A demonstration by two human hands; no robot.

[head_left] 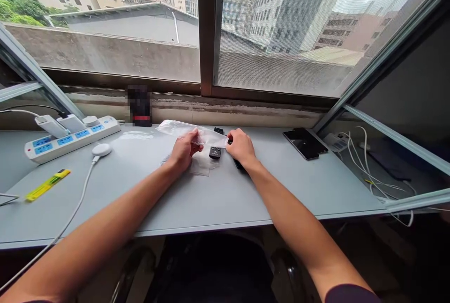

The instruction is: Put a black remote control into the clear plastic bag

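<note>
My left hand (185, 150) pinches one end of a clear plastic bag (210, 140) held just above the grey desk (197, 195). My right hand (240, 146) grips the bag's other end, fingers curled. A small black device (215, 152) lies on the desk under the bag, between my hands. Another small black piece (218, 130) sits just behind it. A dark object (239, 164) pokes out beneath my right wrist. More clear bags (176, 127) lie behind my left hand and under it.
A white power strip (70, 138) with plugs sits at the left, with a white round charger puck (101, 149) and its cable. A yellow strip (47, 184) lies near the left edge. A black phone (305, 143) rests at the right. Cables trail on the right ledge. A dark box (139, 106) stands by the window.
</note>
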